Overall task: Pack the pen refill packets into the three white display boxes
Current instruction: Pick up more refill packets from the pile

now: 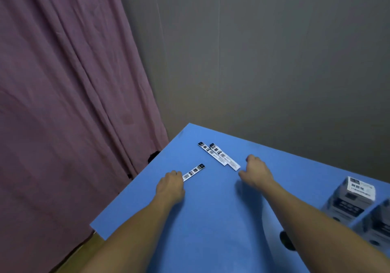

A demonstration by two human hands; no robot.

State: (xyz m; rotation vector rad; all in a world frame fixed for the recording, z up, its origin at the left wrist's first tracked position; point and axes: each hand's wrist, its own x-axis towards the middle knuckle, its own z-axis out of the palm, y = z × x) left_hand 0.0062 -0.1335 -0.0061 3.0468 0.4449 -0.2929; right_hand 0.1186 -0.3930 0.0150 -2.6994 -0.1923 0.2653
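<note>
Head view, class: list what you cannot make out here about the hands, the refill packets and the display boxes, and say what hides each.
- Left hand: its fingers curl at the single packet, but the knuckles hide the contact.
- Right hand: its fingers are hidden by its back; contact with the overlapping packets cannot be told.
- Display boxes: blurred, cut by the right edge; contents and the third box unseen.
- Packet print: too small.
</note>
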